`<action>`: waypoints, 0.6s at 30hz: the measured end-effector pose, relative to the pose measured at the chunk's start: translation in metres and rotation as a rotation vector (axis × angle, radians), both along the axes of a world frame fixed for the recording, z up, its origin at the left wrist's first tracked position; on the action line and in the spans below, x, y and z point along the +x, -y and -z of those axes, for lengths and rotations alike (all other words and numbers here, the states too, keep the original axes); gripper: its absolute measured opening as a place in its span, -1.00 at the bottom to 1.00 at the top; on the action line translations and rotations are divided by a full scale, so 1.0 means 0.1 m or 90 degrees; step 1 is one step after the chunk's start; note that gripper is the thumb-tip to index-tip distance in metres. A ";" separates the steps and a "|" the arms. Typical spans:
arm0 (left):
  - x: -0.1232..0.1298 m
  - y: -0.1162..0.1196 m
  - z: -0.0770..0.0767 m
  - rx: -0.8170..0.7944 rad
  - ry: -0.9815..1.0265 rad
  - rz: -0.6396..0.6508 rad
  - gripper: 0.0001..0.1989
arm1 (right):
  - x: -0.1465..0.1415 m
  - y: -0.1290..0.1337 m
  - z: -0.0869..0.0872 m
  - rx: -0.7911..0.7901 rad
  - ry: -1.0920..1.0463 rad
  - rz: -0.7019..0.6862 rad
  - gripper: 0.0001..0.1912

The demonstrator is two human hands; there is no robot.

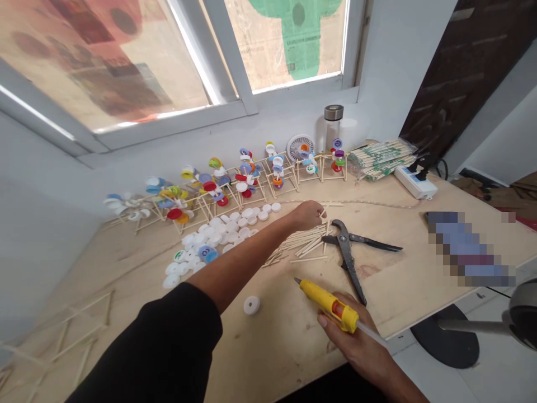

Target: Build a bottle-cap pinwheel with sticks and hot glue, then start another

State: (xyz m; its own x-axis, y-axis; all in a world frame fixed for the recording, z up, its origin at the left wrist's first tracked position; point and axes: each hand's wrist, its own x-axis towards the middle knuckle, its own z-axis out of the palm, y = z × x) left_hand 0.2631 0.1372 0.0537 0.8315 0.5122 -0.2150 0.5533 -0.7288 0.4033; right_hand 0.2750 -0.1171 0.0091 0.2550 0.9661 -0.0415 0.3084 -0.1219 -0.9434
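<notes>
My right hand [361, 341] is wrapped round a yellow hot glue gun [321, 295], its nozzle aimed up and left; a clear glue stick [372, 334] sticks out of its rear. Stretched out over the table, my left hand [308, 215] has its fingers closed at the far end of a heap of thin wooden sticks [308, 240]. A pale stick shows at those fingertips. Black-handled pliers [344, 246] lie open to the right of the heap. One white bottle cap [251, 305] with a hole lies apart, left of the nozzle.
Many white caps [216, 232] lie left of the sticks. Behind stand several stick frames with coloured caps [247, 182], a small fan [300, 148] and a bottle [333, 126]. Bagged sticks [381, 157], a power strip [415, 182] and a pixelated object [467, 246] are at right.
</notes>
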 end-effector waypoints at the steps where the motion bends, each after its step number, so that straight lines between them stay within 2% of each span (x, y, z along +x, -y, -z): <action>1: 0.03 0.02 0.01 0.000 -0.007 -0.002 -0.72 | 0.00 0.00 0.00 0.001 0.001 0.003 -0.81; 5: 0.13 0.08 0.06 0.010 -0.045 -0.020 -0.85 | 0.00 0.00 -0.01 -0.004 0.002 0.002 -0.82; 11: 0.20 0.11 0.10 0.016 -0.083 -0.056 -0.81 | 0.01 0.00 -0.05 -0.013 0.000 -0.007 -0.80; 18: 0.23 0.12 0.10 -0.014 -0.081 -0.084 -0.82 | 0.01 0.01 -0.01 -0.004 -0.015 -0.005 -0.80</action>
State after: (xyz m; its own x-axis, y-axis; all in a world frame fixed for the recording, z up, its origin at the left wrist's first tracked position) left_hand 0.2859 0.1249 0.0433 0.7225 0.6094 -0.3264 0.6913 -0.6376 0.3400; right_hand 0.2760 -0.1176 0.0103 0.2469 0.9675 -0.0538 0.2869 -0.1260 -0.9497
